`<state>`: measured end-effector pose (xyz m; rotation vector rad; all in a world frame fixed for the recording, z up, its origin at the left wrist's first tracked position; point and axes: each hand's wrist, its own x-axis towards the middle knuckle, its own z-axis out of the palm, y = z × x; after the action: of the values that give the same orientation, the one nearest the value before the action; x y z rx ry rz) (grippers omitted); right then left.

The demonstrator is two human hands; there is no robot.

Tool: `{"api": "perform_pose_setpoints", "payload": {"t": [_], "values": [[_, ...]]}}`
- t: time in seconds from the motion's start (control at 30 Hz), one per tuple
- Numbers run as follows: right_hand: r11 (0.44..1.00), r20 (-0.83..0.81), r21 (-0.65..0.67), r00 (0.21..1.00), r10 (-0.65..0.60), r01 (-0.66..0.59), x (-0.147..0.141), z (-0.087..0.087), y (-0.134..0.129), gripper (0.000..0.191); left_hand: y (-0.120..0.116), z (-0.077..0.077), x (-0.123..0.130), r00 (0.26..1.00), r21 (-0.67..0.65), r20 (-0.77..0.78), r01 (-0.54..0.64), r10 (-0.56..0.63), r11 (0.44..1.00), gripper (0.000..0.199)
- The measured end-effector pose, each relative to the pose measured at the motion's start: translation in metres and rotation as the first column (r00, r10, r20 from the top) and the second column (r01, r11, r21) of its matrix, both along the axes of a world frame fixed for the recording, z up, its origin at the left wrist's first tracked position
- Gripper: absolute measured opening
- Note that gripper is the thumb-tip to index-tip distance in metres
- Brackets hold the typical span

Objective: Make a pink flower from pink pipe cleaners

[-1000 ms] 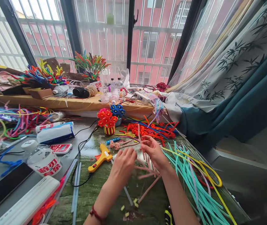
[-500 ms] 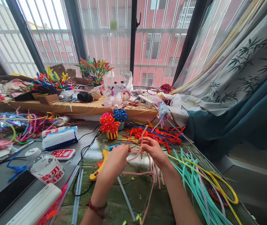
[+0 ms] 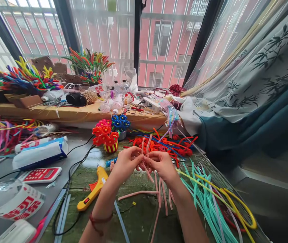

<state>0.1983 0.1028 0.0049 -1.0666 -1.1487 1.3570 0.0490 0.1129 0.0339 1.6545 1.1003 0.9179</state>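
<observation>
Both hands meet above the green table, pinching pink pipe cleaners (image 3: 148, 143) whose ends stick up and hang down between the fingers. My left hand (image 3: 128, 161) is closed, thumb and fingertips together on the pipe cleaners. Against it, my right hand (image 3: 161, 165) pinches them too, its thumb near the left thumb. Beneath the hands, several more pink pipe cleaners (image 3: 144, 192) lie loose on the tabletop. A yellow glue gun (image 3: 93, 190) rests left of my left forearm. Behind the hands stands a striped pot (image 3: 111, 147) of red pipe-cleaner flowers (image 3: 105, 134).
Mint-green pipe cleaners (image 3: 209, 199) and a yellow loop (image 3: 245, 216) lie at the right. Red pipe cleaners (image 3: 181, 145) are heaped behind the hands. To the left are a calculator (image 3: 40, 175), a plastic bottle (image 3: 15, 199) and a black cable (image 3: 69, 179). A cluttered ledge (image 3: 83, 116) runs along the window.
My hands have come together, where they were apart with a pink pipe cleaner stretched between them. Two pink ends now point up. The view has shifted right and down.
</observation>
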Motion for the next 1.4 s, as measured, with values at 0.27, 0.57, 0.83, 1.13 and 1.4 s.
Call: {"api": "perform_pose_setpoints", "payload": {"t": [0.27, 0.57, 0.83, 1.13, 1.4], "values": [[0.995, 0.095, -0.082, 0.994, 0.057, -0.049, 0.001, -0.004, -0.002, 0.036, 0.008, -0.006, -0.002, 1.000, -0.050, 0.028, 0.011, -0.009, 0.999, 0.021], [1.000, 0.335, -0.015, 0.942, 0.031, -0.028, 0.002, -0.007, -0.002, 0.026, 0.010, -0.012, 0.006, 0.998, -0.011, -0.040, -0.053, 0.052, 0.999, 0.028], [0.990, 0.651, 0.125, 0.758, -0.031, -0.068, -0.002, -0.003, -0.004, 0.020, 0.010, -0.013, 0.006, 0.991, 0.142, -0.098, -0.082, 0.096, 0.986, 0.030], [0.990, 0.495, 0.131, 0.869, -0.026, -0.045, 0.004, -0.003, -0.002, 0.027, 0.012, -0.012, -0.001, 0.979, 0.148, -0.201, -0.004, 0.034, 0.989, 0.025], [0.975, 0.344, 0.029, 0.914, -0.217, 0.221, 0.023, -0.012, 0.001, 0.034, 0.017, -0.032, -0.013, 0.692, 0.160, -0.676, -0.196, 0.252, 0.967, 0.016]]}}
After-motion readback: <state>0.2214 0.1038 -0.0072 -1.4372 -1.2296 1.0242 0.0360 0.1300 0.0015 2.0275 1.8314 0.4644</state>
